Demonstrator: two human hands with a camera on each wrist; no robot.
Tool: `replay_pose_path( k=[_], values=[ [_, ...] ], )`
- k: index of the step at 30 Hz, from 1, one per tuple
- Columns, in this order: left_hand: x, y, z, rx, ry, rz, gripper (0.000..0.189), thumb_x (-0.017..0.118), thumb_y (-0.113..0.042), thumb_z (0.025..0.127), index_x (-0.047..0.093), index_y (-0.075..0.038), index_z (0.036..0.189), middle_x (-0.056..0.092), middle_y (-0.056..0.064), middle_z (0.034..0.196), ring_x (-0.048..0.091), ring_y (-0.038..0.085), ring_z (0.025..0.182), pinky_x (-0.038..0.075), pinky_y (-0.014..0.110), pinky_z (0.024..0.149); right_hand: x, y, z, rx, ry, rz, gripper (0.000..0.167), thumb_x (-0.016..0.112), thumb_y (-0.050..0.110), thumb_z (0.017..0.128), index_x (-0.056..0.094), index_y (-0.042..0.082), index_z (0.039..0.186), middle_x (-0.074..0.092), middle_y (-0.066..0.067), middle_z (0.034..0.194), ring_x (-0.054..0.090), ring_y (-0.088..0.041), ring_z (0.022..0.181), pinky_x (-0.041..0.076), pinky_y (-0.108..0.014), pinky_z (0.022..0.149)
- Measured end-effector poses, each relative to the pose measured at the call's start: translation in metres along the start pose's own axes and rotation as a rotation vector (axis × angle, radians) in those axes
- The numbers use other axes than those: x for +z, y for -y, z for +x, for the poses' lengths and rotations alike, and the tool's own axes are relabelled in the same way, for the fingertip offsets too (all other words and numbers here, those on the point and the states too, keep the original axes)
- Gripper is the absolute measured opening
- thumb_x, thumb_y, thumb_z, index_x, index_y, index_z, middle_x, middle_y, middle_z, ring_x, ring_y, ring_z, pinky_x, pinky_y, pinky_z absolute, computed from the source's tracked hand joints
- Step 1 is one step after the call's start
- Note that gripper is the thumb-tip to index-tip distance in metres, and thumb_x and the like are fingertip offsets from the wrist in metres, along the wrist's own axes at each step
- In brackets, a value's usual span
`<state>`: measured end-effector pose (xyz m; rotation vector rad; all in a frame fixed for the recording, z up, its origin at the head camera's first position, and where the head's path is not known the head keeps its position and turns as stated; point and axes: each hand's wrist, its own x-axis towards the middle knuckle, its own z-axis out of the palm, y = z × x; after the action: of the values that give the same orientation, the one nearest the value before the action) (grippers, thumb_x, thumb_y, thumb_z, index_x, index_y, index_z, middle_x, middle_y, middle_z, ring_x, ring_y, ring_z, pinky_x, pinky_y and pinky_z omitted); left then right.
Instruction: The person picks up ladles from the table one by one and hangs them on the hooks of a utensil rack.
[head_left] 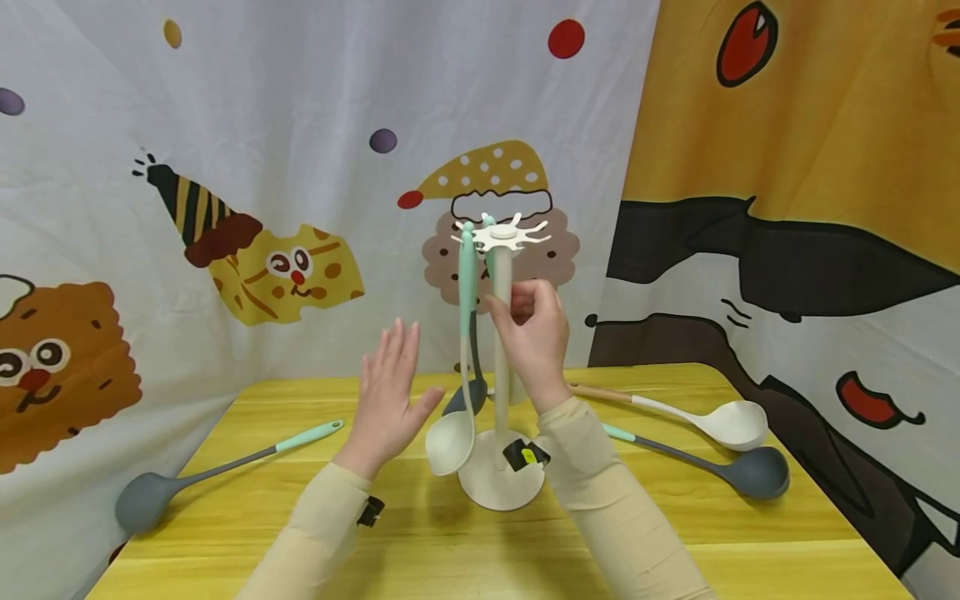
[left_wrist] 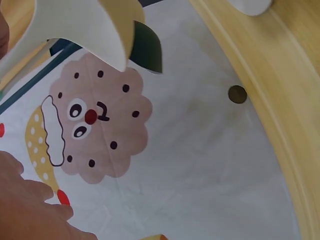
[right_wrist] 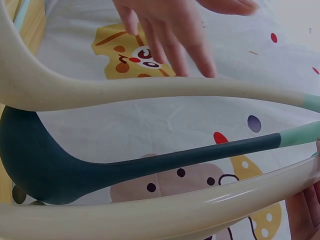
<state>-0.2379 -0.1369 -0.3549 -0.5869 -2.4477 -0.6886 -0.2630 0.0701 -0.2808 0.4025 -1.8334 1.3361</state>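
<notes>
A white utensil stand [head_left: 502, 492] with a round base and a spoked top is upright on the table. My right hand [head_left: 534, 337] grips its post [right_wrist: 215, 205] below the spokes, thumb across the front. From the left spokes hang a white ladle [head_left: 450, 443] and, behind it, a dark grey ladle [right_wrist: 30, 155], both with mint handles. The bowl of the white ladle [left_wrist: 85, 25] also shows in the left wrist view. My left hand [head_left: 388, 400] is raised left of these ladles, fingers straight and apart from them, holding nothing.
A dark grey utensil [head_left: 146, 502] with a mint handle lies at the table's left. On the right lie a white ladle [head_left: 738, 425] with a tan handle and another grey ladle [head_left: 759, 473]. The wooden table [head_left: 450, 558] backs onto a printed cloth [head_left: 315, 83].
</notes>
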Motion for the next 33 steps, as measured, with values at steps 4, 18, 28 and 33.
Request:
replay_pose_path(
  k=[4, 18, 28, 33],
  values=[
    [0.001, 0.006, -0.004, 0.000, 0.015, 0.032, 0.092, 0.019, -0.079, 0.092, 0.004, -0.020, 0.161, -0.005, 0.006, 0.165, -0.004, 0.035, 0.150, -0.004, 0.067, 0.112, 0.000, 0.000, 0.000, -0.002, 0.002, 0.001, 0.030, 0.076, 0.019, 0.089, 0.059, -0.001, 0.102, 0.061, -0.013, 0.090, 0.062, -0.025, 0.077, 0.053, -0.036, 0.070],
    [0.001, 0.026, -0.014, -0.080, 0.107, 0.096, 0.085, 0.028, -0.071, 0.097, 0.006, -0.019, 0.161, -0.007, 0.010, 0.164, -0.013, 0.034, 0.148, -0.007, 0.068, 0.111, 0.000, 0.000, 0.000, -0.011, -0.002, 0.011, 0.030, 0.077, 0.019, 0.089, 0.059, -0.002, 0.102, 0.062, -0.014, 0.090, 0.063, -0.026, 0.077, 0.054, -0.036, 0.069],
    [0.004, 0.042, -0.022, -0.155, 0.164, 0.136, 0.084, 0.047, -0.055, 0.099, 0.006, -0.017, 0.161, -0.009, 0.013, 0.163, -0.014, 0.036, 0.148, -0.009, 0.068, 0.109, 0.000, 0.000, 0.000, 0.007, 0.000, 0.009, 0.032, 0.077, 0.020, 0.088, 0.058, -0.001, 0.102, 0.062, -0.013, 0.091, 0.063, -0.025, 0.078, 0.053, -0.035, 0.070],
    [0.006, 0.050, -0.026, -0.176, 0.176, 0.143, 0.084, 0.048, -0.055, 0.099, 0.006, -0.017, 0.161, -0.008, 0.013, 0.163, -0.015, 0.036, 0.148, -0.010, 0.069, 0.109, 0.000, 0.000, 0.000, 0.004, -0.003, 0.008, 0.032, 0.077, 0.020, 0.088, 0.058, -0.001, 0.102, 0.062, -0.013, 0.090, 0.063, -0.025, 0.077, 0.053, -0.035, 0.070]
  ],
)
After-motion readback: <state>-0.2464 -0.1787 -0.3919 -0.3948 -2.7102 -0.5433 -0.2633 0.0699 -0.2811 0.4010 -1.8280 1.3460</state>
